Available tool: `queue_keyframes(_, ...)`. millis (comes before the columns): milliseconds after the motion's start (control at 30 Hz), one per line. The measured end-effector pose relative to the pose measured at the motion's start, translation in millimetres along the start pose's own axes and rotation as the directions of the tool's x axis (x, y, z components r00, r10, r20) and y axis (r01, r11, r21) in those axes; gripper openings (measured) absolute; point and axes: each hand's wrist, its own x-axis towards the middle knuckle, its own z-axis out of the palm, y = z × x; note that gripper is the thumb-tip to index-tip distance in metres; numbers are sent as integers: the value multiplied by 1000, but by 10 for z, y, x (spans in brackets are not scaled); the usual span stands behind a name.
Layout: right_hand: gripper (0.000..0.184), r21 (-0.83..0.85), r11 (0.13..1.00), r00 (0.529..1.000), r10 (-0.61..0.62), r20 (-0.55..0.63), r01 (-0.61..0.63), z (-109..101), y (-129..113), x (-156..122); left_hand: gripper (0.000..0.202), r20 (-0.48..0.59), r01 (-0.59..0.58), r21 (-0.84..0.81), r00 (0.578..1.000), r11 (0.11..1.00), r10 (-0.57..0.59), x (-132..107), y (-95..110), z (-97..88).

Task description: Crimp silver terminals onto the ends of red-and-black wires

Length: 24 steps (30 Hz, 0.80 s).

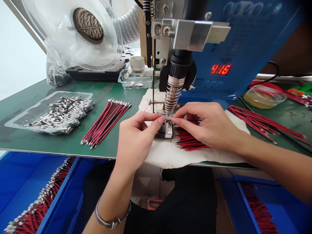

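Observation:
Under the spring-wrapped soldering iron [174,91], my two hands meet at a small metal fixture [168,129]. My left hand [137,138] is pinched at the fixture's left side; what lies between its thumb and forefinger is too small to make out. From the right, my right hand [204,125] pinches a short red wire end at the iron's tip. Beneath that hand, a bundle of red and black wires [187,139] rests on a white cloth [161,156]. Wires with metal ends [104,123] lie in a row left of my left hand.
A clear tray of small metal parts [65,112] stands at left, below a clear fume hood [65,32]. The blue control box [219,81] reads 416. More wires [263,122] lie right. Blue bins [60,204] with wires sit below the green table [21,133].

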Motion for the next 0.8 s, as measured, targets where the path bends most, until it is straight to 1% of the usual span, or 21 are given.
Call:
queue_keyframes(267,11,-38,998,999,-41,-10,41,13,-3,1,20,-25,22,-3,999,1000,-22,-6,18,18)
queue_keyframes(467,12,-37,999,1000,10,-24,-11,18,-19,-17,17,-23,30,6,999,1000,-30,-7,23,7)
queue_keyframes(800,12,28,996,996,87,-23,-86,25,-59,-21,17,-19,37,-11,999,999,-38,-6,12,18)
